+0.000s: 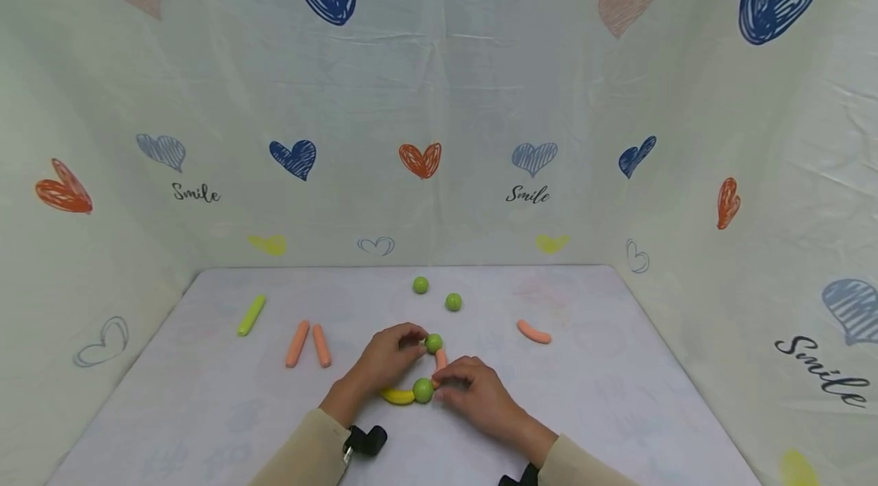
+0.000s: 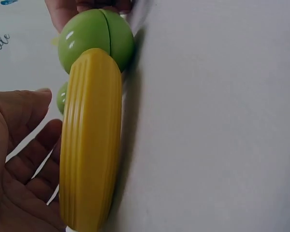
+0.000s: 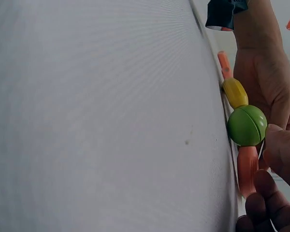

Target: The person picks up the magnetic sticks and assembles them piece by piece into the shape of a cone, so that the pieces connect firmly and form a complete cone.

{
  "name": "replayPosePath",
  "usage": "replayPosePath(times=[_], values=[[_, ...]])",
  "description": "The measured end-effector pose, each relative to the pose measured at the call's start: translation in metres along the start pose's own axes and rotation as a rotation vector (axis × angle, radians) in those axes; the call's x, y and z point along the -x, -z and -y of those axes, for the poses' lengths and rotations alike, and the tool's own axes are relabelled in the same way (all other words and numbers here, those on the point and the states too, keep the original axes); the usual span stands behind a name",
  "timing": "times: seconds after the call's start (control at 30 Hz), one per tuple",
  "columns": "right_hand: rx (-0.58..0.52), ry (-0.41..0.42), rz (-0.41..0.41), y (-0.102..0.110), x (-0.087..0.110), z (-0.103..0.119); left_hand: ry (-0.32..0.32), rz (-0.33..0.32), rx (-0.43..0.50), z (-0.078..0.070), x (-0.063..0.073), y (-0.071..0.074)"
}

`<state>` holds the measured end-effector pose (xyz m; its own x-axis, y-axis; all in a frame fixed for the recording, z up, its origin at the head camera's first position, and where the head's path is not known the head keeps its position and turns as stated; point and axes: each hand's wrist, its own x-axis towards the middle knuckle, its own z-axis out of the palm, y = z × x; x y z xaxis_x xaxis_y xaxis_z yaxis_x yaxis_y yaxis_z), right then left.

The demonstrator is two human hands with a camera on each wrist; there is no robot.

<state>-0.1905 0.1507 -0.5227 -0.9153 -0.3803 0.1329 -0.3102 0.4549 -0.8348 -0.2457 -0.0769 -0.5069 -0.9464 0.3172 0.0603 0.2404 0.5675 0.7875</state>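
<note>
Left hand [image 1: 387, 358] pinches the far ball [image 1: 434, 343], right hand [image 1: 479, 397] pinches the stick [image 1: 441, 358] between our hands; if we push crooked, the near ball [image 1: 422, 391] beside our right hand could pop loose!

four balls [image 1: 423, 390], six sticks [image 1: 296, 344] (one yellow)

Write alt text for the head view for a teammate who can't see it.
The left hand holds a green ball and the right hand an orange piece beside it, on a white table. Near them sit a second green ball and a yellow piece. Scattered around lie two loose green balls, a lime stick, two orange sticks and a curved orange piece.
</note>
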Motion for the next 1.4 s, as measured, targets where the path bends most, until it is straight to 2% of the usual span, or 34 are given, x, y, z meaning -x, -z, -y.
replayPosePath(times=[0.13, 0.37, 0.6, 0.7, 0.9, 1.1, 1.2, 1.4], values=[[-0.035, -0.046, -0.036, 0.003, -0.002, -0.001, 0.023, 0.009, -0.006, -0.001, 0.008, 0.001], [-0.046, -0.095, -0.078, 0.012, -0.010, -0.003, 0.028, 0.090, 0.028, -0.003, 0.023, 0.000], [-0.013, -0.102, -0.111, 0.017, -0.022, -0.003, -0.062, 0.110, -0.023, -0.005, 0.033, -0.008], [-0.022, -0.111, -0.111, 0.017, -0.028, -0.003, -0.081, 0.106, -0.051, -0.005, 0.035, -0.009], [-0.022, -0.157, -0.050, 0.014, -0.040, -0.002, -0.105, 0.114, -0.052, -0.006, 0.037, -0.008], [-0.051, -0.152, 0.045, 0.013, -0.043, -0.001, -0.078, 0.151, -0.054, -0.005, 0.038, -0.005], [-0.053, -0.156, 0.056, 0.014, -0.043, -0.001, -0.073, 0.165, -0.085, -0.004, 0.039, -0.002], [-0.025, -0.159, 0.034, 0.018, -0.039, -0.005, -0.120, 0.157, -0.171, -0.003, 0.040, 0.008]])
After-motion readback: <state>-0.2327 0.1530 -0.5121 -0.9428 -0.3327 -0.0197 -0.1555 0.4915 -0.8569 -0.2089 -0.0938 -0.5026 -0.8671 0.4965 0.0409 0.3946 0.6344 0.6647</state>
